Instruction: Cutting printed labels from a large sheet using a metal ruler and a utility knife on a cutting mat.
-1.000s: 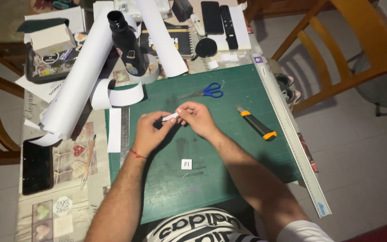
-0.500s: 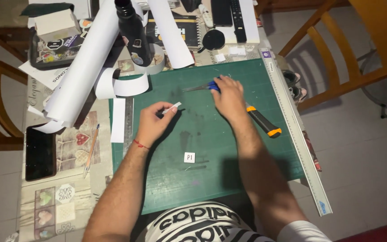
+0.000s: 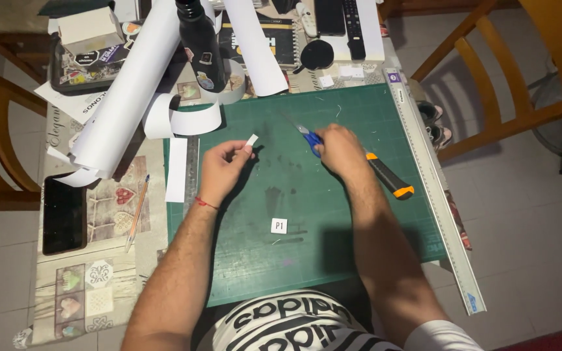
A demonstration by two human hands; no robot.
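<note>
- Nearest me on the green mat (image 3: 333,260) lies a small white tag (image 3: 279,225), untouched.
- My left hand (image 3: 224,170) pinches a paper strip (image 3: 252,140) between thumb and forefinger, held just above the mat.
- My right hand (image 3: 339,148) lies closed over the blue scissors (image 3: 308,134); I judge the step is taking them up.
- Just right of it lies an orange-tipped knife (image 3: 390,178).
- The next move calls for fingers seated in the loops and blades brought to the strip.
- Beyond: paper rolls (image 3: 131,91), a dark bottle (image 3: 201,45).
</note>
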